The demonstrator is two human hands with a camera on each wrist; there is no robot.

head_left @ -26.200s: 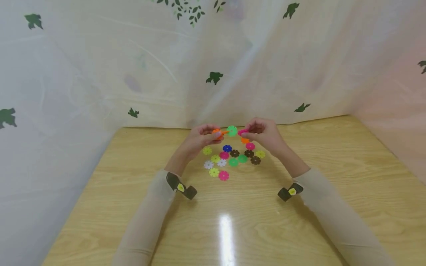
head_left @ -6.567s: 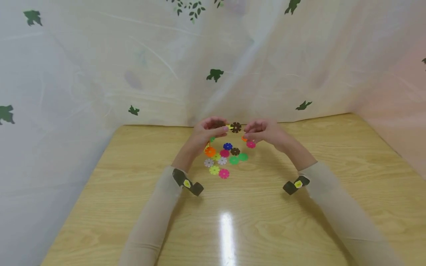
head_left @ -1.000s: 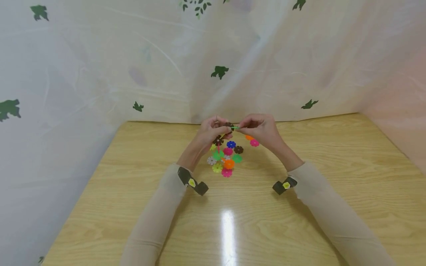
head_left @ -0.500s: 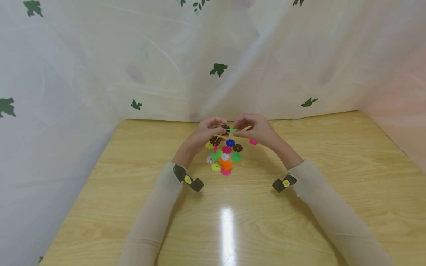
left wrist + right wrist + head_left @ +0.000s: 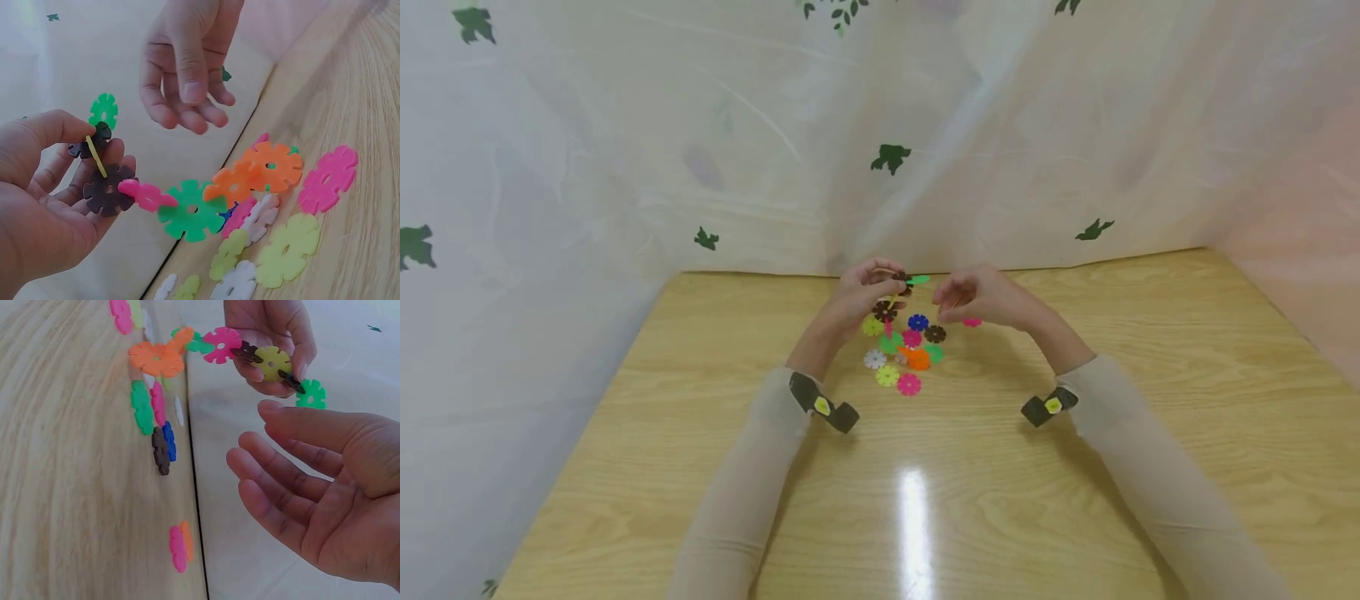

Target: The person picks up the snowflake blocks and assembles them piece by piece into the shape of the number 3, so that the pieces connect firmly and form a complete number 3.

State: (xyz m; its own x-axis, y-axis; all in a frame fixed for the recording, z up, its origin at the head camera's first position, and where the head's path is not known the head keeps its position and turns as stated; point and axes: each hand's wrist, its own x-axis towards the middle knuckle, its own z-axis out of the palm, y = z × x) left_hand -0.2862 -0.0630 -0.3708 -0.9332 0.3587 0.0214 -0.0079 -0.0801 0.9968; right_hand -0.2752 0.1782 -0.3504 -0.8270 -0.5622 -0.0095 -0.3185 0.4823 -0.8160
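Note:
My left hand (image 5: 848,310) pinches a brown notched flower-shaped disc near one end of a chain of interlocking plastic discs. In the left wrist view, a green disc (image 5: 103,111) sticks out from that end. Below the fingers the chain runs through a yellow disc, another brown disc (image 5: 108,190), a pink disc (image 5: 148,195), a green disc (image 5: 192,211) and two orange discs (image 5: 275,167), hanging over the table. My right hand (image 5: 988,298) is apart from the chain, fingers loosely bent, holding nothing, as the right wrist view shows.
Loose discs lie on the wooden table (image 5: 760,500) under the chain: blue (image 5: 917,322), brown (image 5: 936,334), white (image 5: 875,359), yellow (image 5: 887,376) and pink (image 5: 908,384). A pink disc (image 5: 179,549) and an orange one lie near my right hand. A curtain (image 5: 760,167) hangs behind the table.
Since a second ago my right hand has let go of the green disc and moved right, slightly down. The disc stays on the chain's end. Since the oldest frame the chain has grown longer.

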